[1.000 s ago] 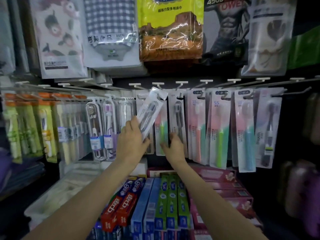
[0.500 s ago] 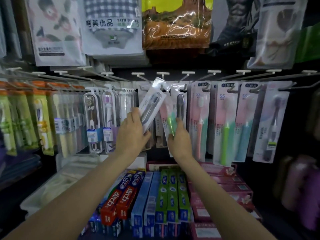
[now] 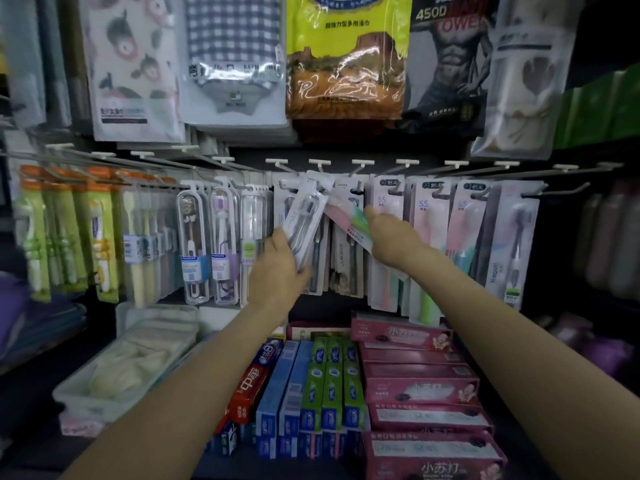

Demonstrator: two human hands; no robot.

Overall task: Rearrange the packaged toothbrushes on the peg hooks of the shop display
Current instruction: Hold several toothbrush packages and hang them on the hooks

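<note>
Since 0.5 s ago, my right hand (image 3: 391, 233) has swung the pink-green pack (image 3: 349, 220) off-vertical, gripping it. My left hand (image 3: 282, 261) grasps the grey pack (image 3: 304, 216), tilted near the centre hooks (image 3: 320, 164). Neither pack is rehung.

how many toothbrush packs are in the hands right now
2: a grey-brush pack gripped by the left hand, tilted, and a pink-green pack held by the right hand. Others hang on hooks.

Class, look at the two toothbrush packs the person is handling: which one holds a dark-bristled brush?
The clear pack gripped by the left hand; the right hand holds a pink-and-green one.
</note>
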